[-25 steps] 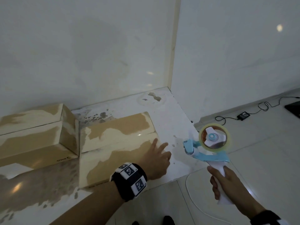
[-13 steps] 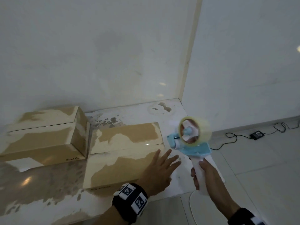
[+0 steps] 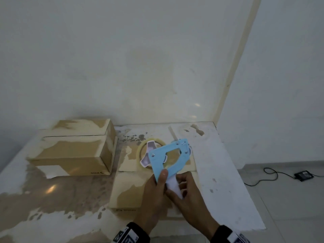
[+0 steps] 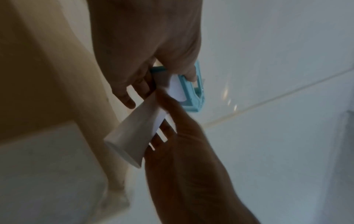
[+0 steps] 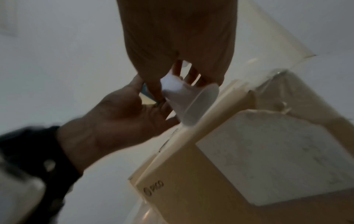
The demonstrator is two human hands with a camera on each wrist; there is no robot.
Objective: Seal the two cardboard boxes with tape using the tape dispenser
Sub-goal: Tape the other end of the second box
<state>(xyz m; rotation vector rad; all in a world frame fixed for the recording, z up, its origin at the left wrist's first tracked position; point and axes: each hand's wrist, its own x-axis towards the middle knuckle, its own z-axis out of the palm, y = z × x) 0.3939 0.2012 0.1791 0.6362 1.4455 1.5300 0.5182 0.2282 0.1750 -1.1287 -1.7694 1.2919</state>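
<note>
Two cardboard boxes lie on a stained white ledge (image 3: 226,172): the left box (image 3: 75,148) by the wall, the right box (image 3: 128,190) partly under my hands. Above the right box is the tape dispenser (image 3: 171,155), with a blue frame, a clear tape roll (image 3: 141,152) and a white handle (image 3: 172,185). My right hand (image 3: 183,189) grips the handle. My left hand (image 3: 161,179) pinches the blue frame, thumb on top. In the left wrist view the left hand (image 4: 153,63) holds the frame (image 4: 192,91) above the handle (image 4: 138,133). The right wrist view shows the handle (image 5: 188,100) over the box (image 5: 191,189).
The ledge ends at a wall corner (image 3: 228,88) at the back right, and its right edge drops to a tiled floor. A black adapter (image 3: 303,175) with a cable lies on that floor. Bare ledge lies in front of the left box.
My right hand carried the dispenser left, from beside the ledge to above the right box. My left hand lifted off that box and took hold of the blue frame.
</note>
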